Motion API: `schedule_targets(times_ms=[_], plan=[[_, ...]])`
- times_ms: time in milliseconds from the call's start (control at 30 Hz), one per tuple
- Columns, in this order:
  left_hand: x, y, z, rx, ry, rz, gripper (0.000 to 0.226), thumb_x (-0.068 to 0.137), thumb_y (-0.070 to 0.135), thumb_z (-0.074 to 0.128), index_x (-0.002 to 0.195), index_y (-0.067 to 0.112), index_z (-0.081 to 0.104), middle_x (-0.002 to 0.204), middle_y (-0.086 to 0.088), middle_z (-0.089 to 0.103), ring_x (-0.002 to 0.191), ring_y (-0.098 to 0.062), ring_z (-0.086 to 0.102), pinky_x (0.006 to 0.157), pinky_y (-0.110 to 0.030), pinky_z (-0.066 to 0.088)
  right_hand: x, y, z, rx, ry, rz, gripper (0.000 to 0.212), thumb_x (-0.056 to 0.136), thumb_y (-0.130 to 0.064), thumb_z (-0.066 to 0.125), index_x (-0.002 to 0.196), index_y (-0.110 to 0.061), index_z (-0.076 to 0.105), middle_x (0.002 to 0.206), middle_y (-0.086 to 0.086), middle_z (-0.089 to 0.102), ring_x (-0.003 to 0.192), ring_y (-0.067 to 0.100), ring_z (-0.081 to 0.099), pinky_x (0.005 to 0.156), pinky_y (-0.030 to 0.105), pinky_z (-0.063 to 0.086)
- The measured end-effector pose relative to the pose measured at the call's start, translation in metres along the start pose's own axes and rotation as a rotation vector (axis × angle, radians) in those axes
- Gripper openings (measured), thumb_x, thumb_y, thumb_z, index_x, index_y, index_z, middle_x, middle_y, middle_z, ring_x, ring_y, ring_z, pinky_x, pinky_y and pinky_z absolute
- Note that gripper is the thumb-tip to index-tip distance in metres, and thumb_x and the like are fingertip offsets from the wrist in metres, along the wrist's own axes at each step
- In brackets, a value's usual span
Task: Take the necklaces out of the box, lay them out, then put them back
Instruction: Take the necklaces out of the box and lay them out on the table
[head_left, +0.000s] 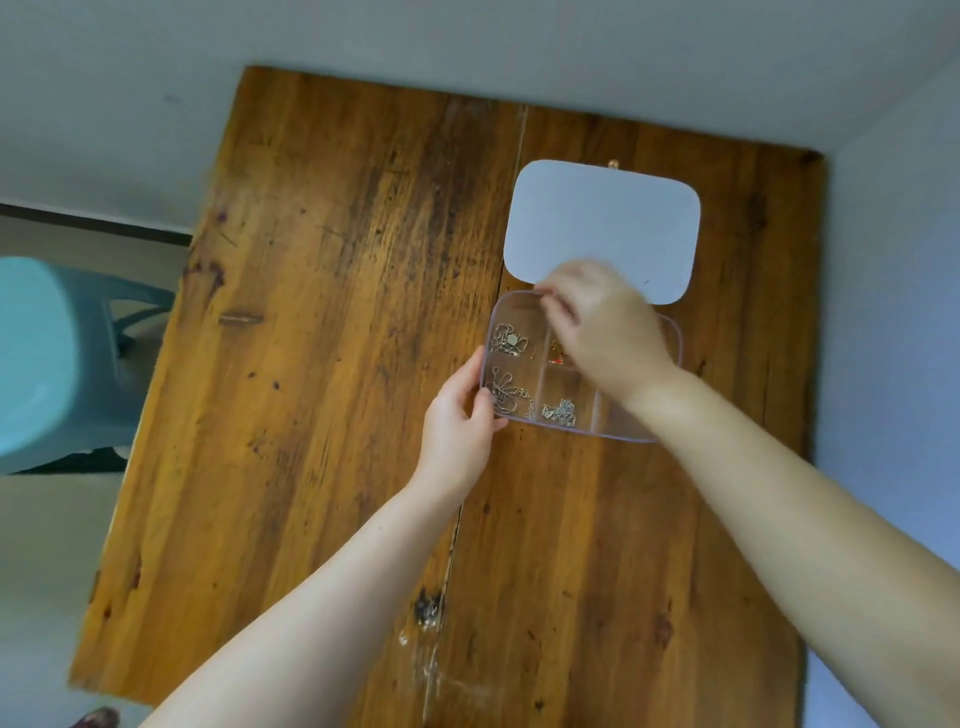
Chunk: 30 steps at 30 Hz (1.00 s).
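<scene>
A clear plastic box (670, 332) with several compartments lies open on the wooden table (337, 364), its pale lid (602, 218) folded back behind it. Silver necklaces sit coiled in three compartments: far left (510, 339), near left (506, 392) and near middle (560, 413). Something orange (557, 357) shows in the far middle compartment, mostly hidden. My left hand (457, 421) grips the box's near left corner. My right hand (597, 322) reaches over the far compartments with fingertips pinched together at the back rim; it is blurred, and I cannot tell if it holds anything.
A teal plastic chair (57, 358) stands left of the table. Grey walls run along the table's far and right edges. Bare wood stretches left of and in front of the box.
</scene>
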<state>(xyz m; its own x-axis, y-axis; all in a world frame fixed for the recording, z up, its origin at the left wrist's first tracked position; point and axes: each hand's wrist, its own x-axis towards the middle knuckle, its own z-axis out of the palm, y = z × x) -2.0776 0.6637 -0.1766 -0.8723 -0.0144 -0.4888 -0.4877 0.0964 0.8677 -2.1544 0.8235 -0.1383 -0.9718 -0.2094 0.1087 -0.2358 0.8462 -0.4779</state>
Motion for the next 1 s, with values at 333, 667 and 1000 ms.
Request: schedule_targets(times_ms=[333, 667, 1000], plan=[[0.0, -0.001, -0.001, 0.015, -0.014, 0.008, 0.046, 0.098, 0.011, 0.038, 0.139, 0.03, 0.037, 0.142, 0.004, 0.043, 0.118, -0.014, 0.053, 0.084, -0.028, 0.056, 0.017, -0.017, 0.038, -0.445, -0.388, -0.12, 0.007, 0.091, -0.018, 0.056, 0.096, -0.014, 0.059, 0.09, 0.004, 0.069, 0.083, 0.029, 0.064, 0.061, 0.03, 0.03], [0.01, 0.019, -0.014, 0.481, -0.072, 0.237, 0.068, 0.091, 0.009, 0.047, 0.147, 0.024, 0.011, 0.154, -0.002, 0.025, 0.141, -0.015, 0.019, 0.11, -0.027, 0.02, 0.004, -0.045, -0.032, 0.363, -0.292, 0.325, 0.009, 0.094, -0.024, 0.052, 0.087, -0.021, 0.056, 0.072, -0.007, 0.071, 0.056, 0.005, 0.066, 0.053, 0.019, 0.047], [0.0, 0.096, -0.1, 0.384, -0.483, 0.401, 0.029, 0.097, 0.025, 0.044, 0.077, 0.016, 0.064, 0.063, 0.006, 0.067, 0.064, -0.021, 0.06, 0.064, -0.039, 0.047, -0.027, -0.121, -0.068, 1.437, -0.285, 0.469, 0.009, 0.081, -0.012, 0.067, 0.089, -0.017, 0.066, 0.075, 0.002, 0.065, 0.066, 0.008, 0.06, 0.054, 0.017, 0.051]])
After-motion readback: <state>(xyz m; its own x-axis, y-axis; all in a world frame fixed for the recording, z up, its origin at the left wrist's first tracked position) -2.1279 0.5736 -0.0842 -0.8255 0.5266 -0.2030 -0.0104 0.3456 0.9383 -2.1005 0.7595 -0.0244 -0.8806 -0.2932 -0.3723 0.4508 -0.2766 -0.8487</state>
